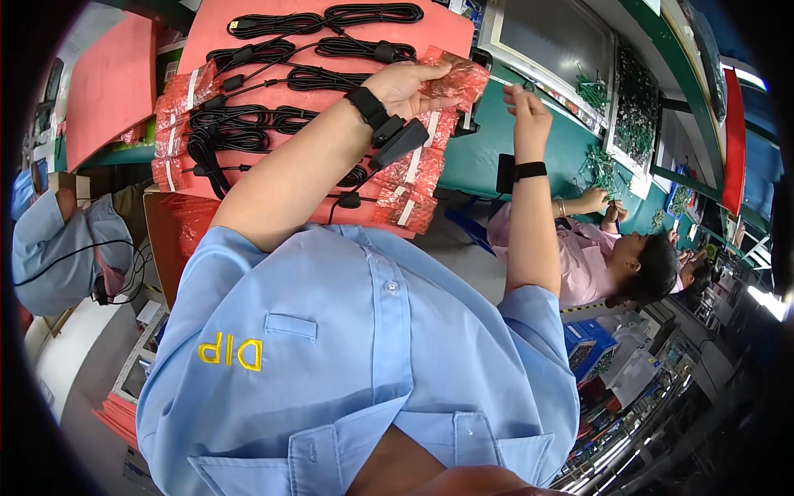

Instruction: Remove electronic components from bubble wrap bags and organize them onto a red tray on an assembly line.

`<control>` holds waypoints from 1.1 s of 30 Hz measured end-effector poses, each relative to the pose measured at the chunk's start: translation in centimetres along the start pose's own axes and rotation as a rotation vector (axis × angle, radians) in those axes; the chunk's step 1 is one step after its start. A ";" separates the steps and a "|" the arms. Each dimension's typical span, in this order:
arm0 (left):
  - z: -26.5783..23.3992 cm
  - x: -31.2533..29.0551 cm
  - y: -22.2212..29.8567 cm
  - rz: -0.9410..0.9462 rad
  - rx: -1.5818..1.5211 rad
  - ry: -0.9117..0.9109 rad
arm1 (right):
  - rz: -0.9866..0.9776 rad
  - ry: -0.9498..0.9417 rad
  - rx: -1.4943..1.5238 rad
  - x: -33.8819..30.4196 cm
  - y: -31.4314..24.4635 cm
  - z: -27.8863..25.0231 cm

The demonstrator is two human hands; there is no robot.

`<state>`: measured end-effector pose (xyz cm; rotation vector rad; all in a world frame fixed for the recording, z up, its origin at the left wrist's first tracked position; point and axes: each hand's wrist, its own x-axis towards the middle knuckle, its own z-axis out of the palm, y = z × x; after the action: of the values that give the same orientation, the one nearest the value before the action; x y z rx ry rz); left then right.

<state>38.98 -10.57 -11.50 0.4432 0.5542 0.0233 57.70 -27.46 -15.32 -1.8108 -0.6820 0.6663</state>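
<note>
The left fingers (430, 72) hold a red bubble-wrap pouch (463, 81); the right fingers (520, 101), just beside it, are bent close together, and whether they grip anything I cannot tell. Coiled black cables (322, 79) crowd left of the left fingers, more wrapped pouches (420, 212) nearer the body. Beneath lies a pink sheet (447, 33) on a green desk (475, 165); right of the right fingers, small green parts (597, 168) and a pink-clad co-worker (575, 260).

Everything's shot from the wearer's head through one fisheye, aimed steeply down. The blue shirt (438, 347) is caught super close, left hand (405, 89) and right hand (530, 117) are framed farther out, and straight edges get bent near the rim.
</note>
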 end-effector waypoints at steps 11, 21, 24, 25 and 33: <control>0.6 1.0 -0.5 -0.036 -0.067 0.027 | 0.565 0.092 0.314 -3.3 7.5 1.9; 1.0 2.1 -1.3 -0.060 -0.046 0.093 | 0.027 0.331 0.083 -9.3 12.7 5.1; 0.9 2.4 -1.2 -0.080 -0.034 0.102 | -0.214 0.394 -0.266 -8.0 13.5 4.1; 0.4 2.3 -1.2 -0.077 -0.031 0.102 | -0.221 0.388 -0.267 -7.6 13.0 3.6; 0.3 1.4 -2.0 0.019 0.011 0.101 | -0.049 -0.261 -1.130 -7.5 10.0 0.8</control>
<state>40.17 -12.35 -12.79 0.4602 0.6496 0.0609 53.39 -35.37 -24.09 -2.7239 -1.4671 0.5063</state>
